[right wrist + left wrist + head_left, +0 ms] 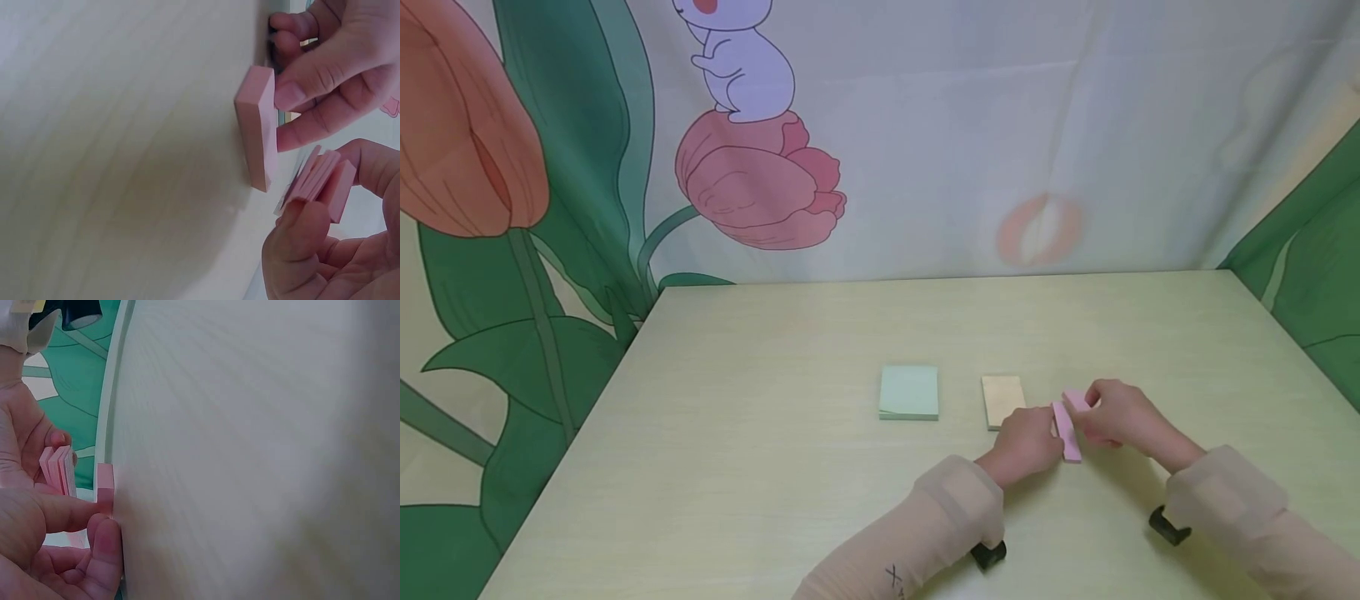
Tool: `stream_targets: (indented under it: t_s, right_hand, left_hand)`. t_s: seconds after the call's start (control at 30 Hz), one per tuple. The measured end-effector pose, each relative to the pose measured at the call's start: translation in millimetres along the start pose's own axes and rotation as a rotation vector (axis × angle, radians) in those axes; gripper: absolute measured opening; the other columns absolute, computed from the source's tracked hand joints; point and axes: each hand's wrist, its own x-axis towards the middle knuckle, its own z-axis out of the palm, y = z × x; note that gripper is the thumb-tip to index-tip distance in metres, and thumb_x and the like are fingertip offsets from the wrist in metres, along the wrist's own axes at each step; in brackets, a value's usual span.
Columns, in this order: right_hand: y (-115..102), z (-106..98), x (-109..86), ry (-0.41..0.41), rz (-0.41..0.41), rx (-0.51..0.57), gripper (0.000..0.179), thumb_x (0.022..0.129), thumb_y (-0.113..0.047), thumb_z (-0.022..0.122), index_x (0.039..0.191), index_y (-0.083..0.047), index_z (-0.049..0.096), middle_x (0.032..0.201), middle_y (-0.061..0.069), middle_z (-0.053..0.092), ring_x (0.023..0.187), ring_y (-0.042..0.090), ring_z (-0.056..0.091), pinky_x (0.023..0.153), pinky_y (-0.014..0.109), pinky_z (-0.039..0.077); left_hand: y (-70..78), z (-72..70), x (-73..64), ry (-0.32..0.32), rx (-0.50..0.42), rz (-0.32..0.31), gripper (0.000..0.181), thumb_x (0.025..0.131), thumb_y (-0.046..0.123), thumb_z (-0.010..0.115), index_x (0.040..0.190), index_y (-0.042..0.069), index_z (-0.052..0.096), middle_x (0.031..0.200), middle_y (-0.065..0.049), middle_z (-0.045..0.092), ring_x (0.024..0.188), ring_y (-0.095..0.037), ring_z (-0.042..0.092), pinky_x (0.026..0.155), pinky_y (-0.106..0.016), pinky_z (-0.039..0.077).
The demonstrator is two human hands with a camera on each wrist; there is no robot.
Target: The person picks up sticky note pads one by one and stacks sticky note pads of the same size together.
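Note:
In the head view my left hand [1028, 440] pinches a narrow pink sticky-note pad [1067, 433] that stands on edge on the table. Its thumb and finger meet the near end of that pad [105, 487] in the left wrist view. Beside it, on the right, my right hand [1126, 419] grips more pink sticky notes [1077, 401] above the tabletop. These notes [317, 181] are parted into several thin layers and one thicker block between thumb and fingers. Behind the left hand lies a cream pad [1002, 398], its lower corner partly covered by that hand.
A square mint-green sticky-note pad [908, 390] lies left of the cream pad, its lowest sheets slightly lifted at a corner. The pale wooden table [737, 467] ends at the back against a printed curtain [940, 167]. Black wrist straps [1169, 527] hang under both sleeves.

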Motion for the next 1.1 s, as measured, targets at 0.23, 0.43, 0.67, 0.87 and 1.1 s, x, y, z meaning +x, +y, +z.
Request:
stream_targets:
  t_s: [0.23, 0.43, 0.67, 0.87, 1.1]
  right_hand:
    - [1.0, 5.0, 0.6, 0.016, -0.011, 0.009, 0.021, 0.077, -0.015, 0.053, 0.09, 0.001, 0.048, 0.058, 0.003, 0.048, 0.052, 0.014, 0.044, 0.048, 0.025, 0.036]
    - [0.8, 9.2, -0.6, 0.045, -0.047, 0.005, 0.028, 0.078, -0.017, 0.056, 0.095, 0.004, 0.048, 0.067, 0.006, 0.05, 0.051, 0.013, 0.046, 0.047, 0.025, 0.039]
    - [-0.5, 13.7, -1.3, 0.068, -0.067, 0.001, 0.035, 0.077, -0.015, 0.056, 0.103, 0.007, 0.046, 0.078, 0.012, 0.052, 0.054, 0.013, 0.047, 0.046, 0.024, 0.041]
    - [-0.8, 16.9, -1.5, 0.056, -0.061, 0.031, 0.038, 0.075, -0.011, 0.055, 0.107, 0.007, 0.042, 0.084, 0.015, 0.053, 0.056, 0.015, 0.048, 0.047, 0.025, 0.042]
    - [-2.0, 21.7, -1.2, 0.031, -0.051, 0.067, 0.052, 0.073, -0.01, 0.058, 0.117, 0.005, 0.034, 0.084, 0.016, 0.053, 0.053, 0.016, 0.049, 0.047, 0.026, 0.042]
  left_hand:
    - [0.1, -0.5, -1.4, 0.008, -0.015, 0.003, 0.01, 0.081, 0.016, 0.055, 0.072, 0.015, 0.051, 0.058, 0.003, 0.042, 0.053, -0.009, 0.039, 0.047, -0.019, 0.03]
    - [0.2, -0.6, -0.8, 0.006, 0.0, 0.002, 0.012, 0.08, 0.017, 0.056, 0.07, 0.014, 0.05, 0.058, 0.003, 0.042, 0.054, -0.009, 0.04, 0.047, -0.019, 0.03]
    - [0.1, -1.1, -0.8, 0.01, 0.01, 0.004, 0.013, 0.081, 0.017, 0.054, 0.069, 0.014, 0.05, 0.06, 0.002, 0.044, 0.055, -0.01, 0.041, 0.047, -0.019, 0.031]
    - [0.2, -0.9, -1.7, -0.006, -0.024, -0.001, 0.005, 0.082, 0.017, 0.054, 0.079, 0.014, 0.056, 0.058, 0.003, 0.041, 0.052, -0.009, 0.039, 0.045, -0.019, 0.029]
    - [0.0, -0.9, -1.3, -0.033, -0.061, -0.026, 0.009, 0.081, 0.015, 0.054, 0.089, 0.012, 0.059, 0.057, 0.002, 0.041, 0.049, -0.01, 0.038, 0.044, -0.02, 0.029]
